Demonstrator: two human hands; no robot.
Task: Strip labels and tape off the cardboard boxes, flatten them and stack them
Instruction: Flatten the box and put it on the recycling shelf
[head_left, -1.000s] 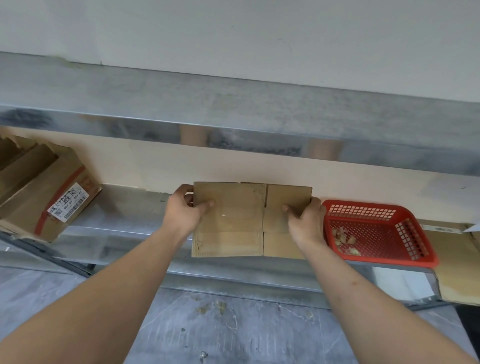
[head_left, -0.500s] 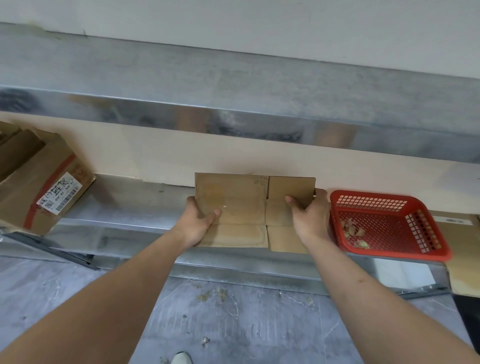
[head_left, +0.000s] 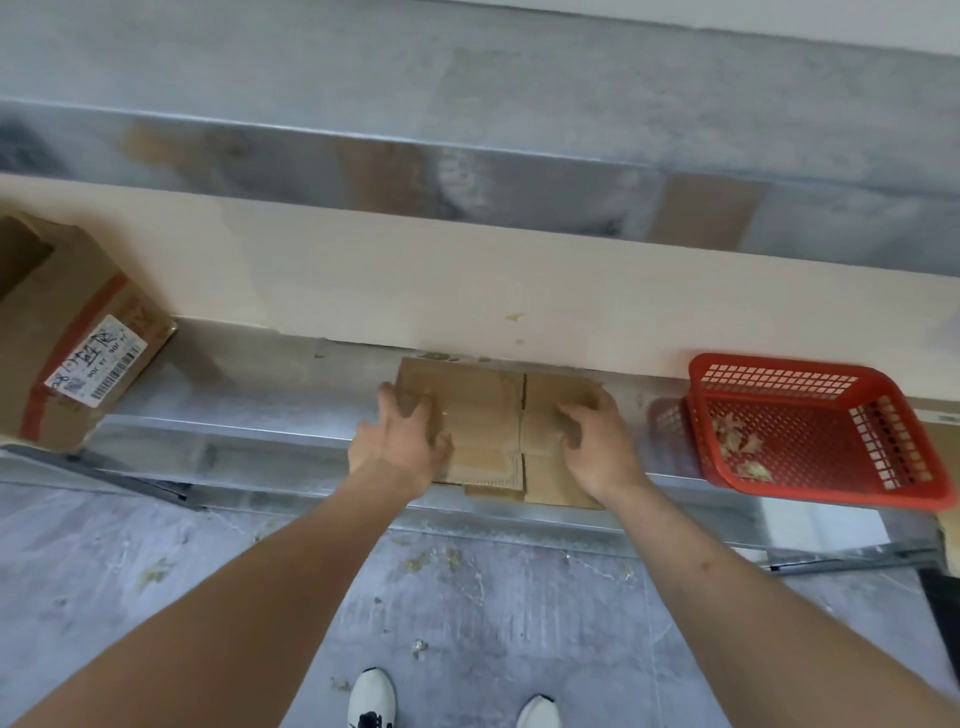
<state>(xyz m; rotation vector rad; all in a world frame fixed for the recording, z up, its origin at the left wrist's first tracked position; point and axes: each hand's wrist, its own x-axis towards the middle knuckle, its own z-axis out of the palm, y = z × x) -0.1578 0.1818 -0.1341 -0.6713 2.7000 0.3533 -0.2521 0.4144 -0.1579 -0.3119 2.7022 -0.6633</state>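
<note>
I am pressing the flattened cardboard box (head_left: 483, 415) onto the metal shelf (head_left: 249, 415), left hand (head_left: 400, 447) and right hand (head_left: 597, 447) both in a spread grip.

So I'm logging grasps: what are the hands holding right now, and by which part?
Both rest on the flattened cardboard box lying on the shelf: left hand on its left half, right hand on its right. Gripped or just pressed can't be told.

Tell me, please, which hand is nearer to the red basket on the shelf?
The right hand is nearer. It rests on the flattened cardboard just left of the red basket, while the left hand lies further left on the same cardboard.
</note>
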